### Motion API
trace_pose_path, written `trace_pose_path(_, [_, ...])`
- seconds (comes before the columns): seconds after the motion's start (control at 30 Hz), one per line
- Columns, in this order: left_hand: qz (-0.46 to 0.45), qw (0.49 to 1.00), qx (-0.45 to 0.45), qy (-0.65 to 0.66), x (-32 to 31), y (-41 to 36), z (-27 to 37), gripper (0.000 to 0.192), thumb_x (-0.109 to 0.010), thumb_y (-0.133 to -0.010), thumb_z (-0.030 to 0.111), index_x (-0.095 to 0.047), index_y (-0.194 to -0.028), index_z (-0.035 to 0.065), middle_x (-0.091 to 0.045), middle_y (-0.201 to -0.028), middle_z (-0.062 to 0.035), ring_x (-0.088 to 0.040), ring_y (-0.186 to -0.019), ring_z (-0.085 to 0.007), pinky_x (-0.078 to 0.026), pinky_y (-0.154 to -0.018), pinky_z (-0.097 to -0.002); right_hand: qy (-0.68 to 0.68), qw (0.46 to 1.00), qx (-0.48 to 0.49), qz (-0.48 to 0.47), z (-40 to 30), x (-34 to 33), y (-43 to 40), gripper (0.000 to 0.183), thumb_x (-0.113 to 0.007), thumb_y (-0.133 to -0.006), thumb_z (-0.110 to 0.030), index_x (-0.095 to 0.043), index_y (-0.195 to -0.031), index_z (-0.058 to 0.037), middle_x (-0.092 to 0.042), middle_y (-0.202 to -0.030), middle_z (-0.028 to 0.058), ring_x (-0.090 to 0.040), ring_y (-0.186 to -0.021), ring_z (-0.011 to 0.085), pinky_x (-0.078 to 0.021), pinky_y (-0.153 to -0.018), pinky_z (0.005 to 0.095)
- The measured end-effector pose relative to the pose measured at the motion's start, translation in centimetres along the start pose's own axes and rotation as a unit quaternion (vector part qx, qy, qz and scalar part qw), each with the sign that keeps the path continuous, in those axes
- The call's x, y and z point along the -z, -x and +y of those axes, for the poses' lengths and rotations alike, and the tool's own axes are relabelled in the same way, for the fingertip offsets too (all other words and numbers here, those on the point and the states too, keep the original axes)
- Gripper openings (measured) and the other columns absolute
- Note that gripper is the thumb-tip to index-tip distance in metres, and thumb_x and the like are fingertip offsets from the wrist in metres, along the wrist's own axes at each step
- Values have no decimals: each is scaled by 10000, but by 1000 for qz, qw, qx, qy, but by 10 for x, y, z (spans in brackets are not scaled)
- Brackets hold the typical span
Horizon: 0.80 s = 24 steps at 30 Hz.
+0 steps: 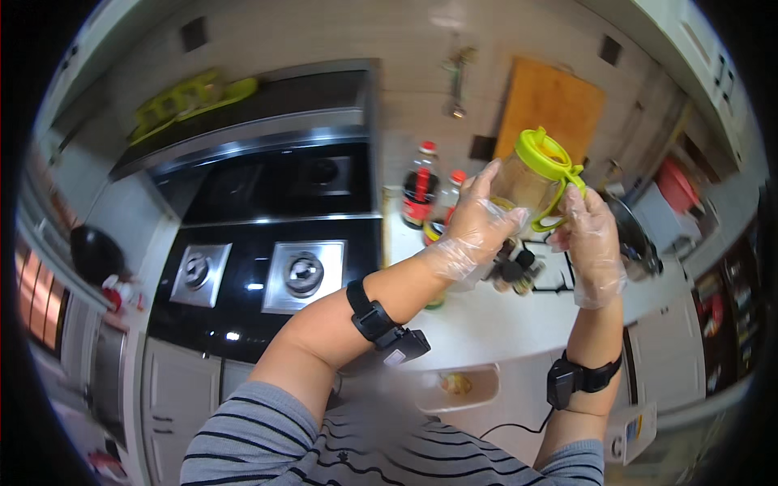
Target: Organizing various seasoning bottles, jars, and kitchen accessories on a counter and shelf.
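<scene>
A transparent jug (524, 185) with a lime-green lid and handle is held up, tilted, over the white counter. My left hand (483, 222), in a clear disposable glove, grips its body from the left. My right hand (586, 237), gloved the same way, is closed on the green handle at the right. Some yellowish contents show low in the jug, partly hidden by my fingers. Left of the jug stand a dark sauce bottle (419, 194) with a red cap and another red-capped bottle (453, 191), partly behind my left hand. Small dark-capped bottles (516, 264) stand below the jug.
A black gas cooktop (255, 249) lies left of the counter (486, 322). Against the wall leans a wooden cutting board (547, 109). A dark pot (635, 240) sits right of my right hand. Below the counter edge is a bin (489, 389) with scraps inside.
</scene>
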<state>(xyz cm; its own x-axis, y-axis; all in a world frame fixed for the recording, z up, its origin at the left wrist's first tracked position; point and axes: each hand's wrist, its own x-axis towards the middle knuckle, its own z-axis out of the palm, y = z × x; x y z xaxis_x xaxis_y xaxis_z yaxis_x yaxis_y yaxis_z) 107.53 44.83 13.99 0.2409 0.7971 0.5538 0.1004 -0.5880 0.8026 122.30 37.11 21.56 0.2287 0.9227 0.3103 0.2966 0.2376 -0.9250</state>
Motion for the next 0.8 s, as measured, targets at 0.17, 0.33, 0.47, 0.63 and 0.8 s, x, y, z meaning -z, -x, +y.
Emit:
trace_pose_path(0.17, [96,995,-23,5,107,-14,14,781,-716,-763,229,-302,-1372,-29,-398,-1275,-267,-419,-1203,-360,-342,-1023,-395,40,994,74,-67,-55,-83,-32,397,-469,-940,-441,-545,-894,-54,-602,-750,41,-519,-493,90,-421,-467,207])
trace_pose_path(0.33, [146,987,-52,-38,228,-32,7,746,-693,-795,227,-298,-1380,-15,-384,-1287,-250,-436,-1197,-345,-373,-1008,-381,9,987,107,-124,-113,-189,-58,406,-481,-937,-389,-571,-990,4,-583,-759,64,-544,-587,130,-469,-563,261])
trace_pose_path(0.47, [172,983,-57,-25,324,-46,-14,730,-704,-795,225,-325,-1359,-42,-443,-1261,-255,-509,-1134,-322,-413,-970,-356,31,980,143,-135,-148,-279,-73,447,-471,-944,-411,-567,-1025,18,-599,-779,82,-561,-619,144,-483,-579,268])
trace_pose_path(0.63, [173,985,13,-10,423,-38,-12,661,-674,-822,156,-342,-1357,-46,-532,-1229,-189,-545,-1097,-236,-417,-950,-311,-24,976,98,-191,-174,-374,-90,396,-476,-958,-357,-549,-1031,25,-603,-765,94,-585,-603,148,-510,-614,255])
trace_pose_path(0.8, [196,977,84,-16,475,-46,-13,635,-685,-809,152,-387,-1343,-21,-567,-1176,-175,-563,-1062,-216,-430,-920,-298,-37,982,84,-164,-187,-437,-114,393,-483,-956,-345,-547,-1050,31,-609,-804,115,-601,-618,154,-514,-619,255])
